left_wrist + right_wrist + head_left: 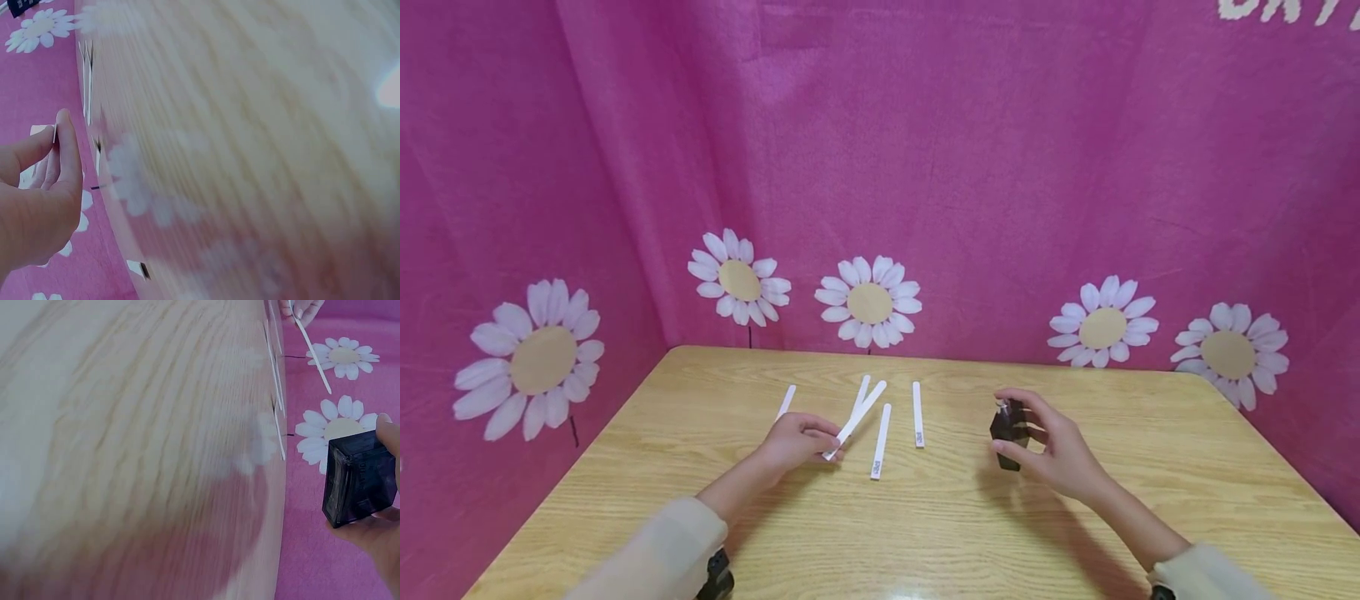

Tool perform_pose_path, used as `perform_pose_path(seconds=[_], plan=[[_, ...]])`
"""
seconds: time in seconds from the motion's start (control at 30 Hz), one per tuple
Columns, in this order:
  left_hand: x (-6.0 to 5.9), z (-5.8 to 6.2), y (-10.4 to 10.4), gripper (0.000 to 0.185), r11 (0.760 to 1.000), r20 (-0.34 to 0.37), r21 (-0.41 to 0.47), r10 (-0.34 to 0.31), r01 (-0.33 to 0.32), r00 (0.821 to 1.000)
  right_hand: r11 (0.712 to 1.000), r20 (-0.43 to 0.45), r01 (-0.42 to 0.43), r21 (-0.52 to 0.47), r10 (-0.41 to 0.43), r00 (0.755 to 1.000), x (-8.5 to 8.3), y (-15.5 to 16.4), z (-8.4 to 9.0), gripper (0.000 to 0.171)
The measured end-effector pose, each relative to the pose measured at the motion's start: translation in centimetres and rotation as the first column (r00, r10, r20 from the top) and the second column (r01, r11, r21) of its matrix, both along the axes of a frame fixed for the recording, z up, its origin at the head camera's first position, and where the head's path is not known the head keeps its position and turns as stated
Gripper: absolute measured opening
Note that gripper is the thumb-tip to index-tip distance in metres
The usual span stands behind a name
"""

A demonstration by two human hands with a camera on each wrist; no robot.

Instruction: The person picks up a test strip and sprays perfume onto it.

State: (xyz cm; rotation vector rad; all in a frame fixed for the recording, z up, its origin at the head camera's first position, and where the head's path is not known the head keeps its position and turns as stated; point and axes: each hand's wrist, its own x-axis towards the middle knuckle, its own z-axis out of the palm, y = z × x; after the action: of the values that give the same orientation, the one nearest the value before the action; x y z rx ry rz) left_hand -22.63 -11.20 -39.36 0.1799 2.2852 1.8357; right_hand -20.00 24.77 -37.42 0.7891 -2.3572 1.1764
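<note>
My left hand (pixel 796 443) pinches a white paper test strip (pixel 867 404) between thumb and fingers, its rounded end pointing away and raised off the table. Several more white strips lie on the wood, among them one test strip (pixel 882 442) and another test strip (pixel 918 414) with small print at the near end. One strip (pixel 787 400) is partly hidden behind the left hand. On the right, my right hand (pixel 1062 457) grips a dark glass perfume bottle (pixel 1009 435) above the table, the index finger at its top. The right wrist view shows the bottle's (pixel 359 478) flat base and side.
The wooden table (pixel 925 533) has a glossy surface. Behind it and at both sides hangs a pink curtain (pixel 940 167) printed with white daisies. A dark device (pixel 717 575) sits on the left wrist by the sleeve.
</note>
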Motion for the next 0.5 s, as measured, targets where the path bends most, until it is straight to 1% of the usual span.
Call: perform_pose_path(seconds=[0.1,0.23,0.3,0.37,0.5], plan=[[0.3,0.2,0.4,0.022,1.000,-0.009,0.002,0.024,-0.024,1.000,1.000,0.002,0.009,0.000,-0.009,1.000,0.0,-0.5,0.2,0.059],[0.8,0.7,1.1,0.019,0.996,-0.055,-0.061,0.064,-0.068,0.996,1.000,-0.008,0.014,-0.005,-0.014,1.000,-0.3,-1.1,0.4,0.059],[0.9,1.0,1.4,0.018,0.992,-0.088,-0.105,0.065,-0.074,0.994,1.000,-0.005,0.012,-0.008,-0.012,1.000,-0.4,-1.4,0.4,0.058],[1.0,1.3,1.6,0.017,0.988,-0.114,-0.129,0.066,-0.081,0.991,1.000,-0.001,0.007,-0.009,-0.007,1.000,-0.6,-1.6,0.4,0.058],[1.0,1.7,1.8,0.016,0.987,-0.120,-0.134,0.078,-0.094,0.990,1.000,0.016,0.000,-0.011,0.000,1.000,-0.8,-2.0,0.2,0.057]])
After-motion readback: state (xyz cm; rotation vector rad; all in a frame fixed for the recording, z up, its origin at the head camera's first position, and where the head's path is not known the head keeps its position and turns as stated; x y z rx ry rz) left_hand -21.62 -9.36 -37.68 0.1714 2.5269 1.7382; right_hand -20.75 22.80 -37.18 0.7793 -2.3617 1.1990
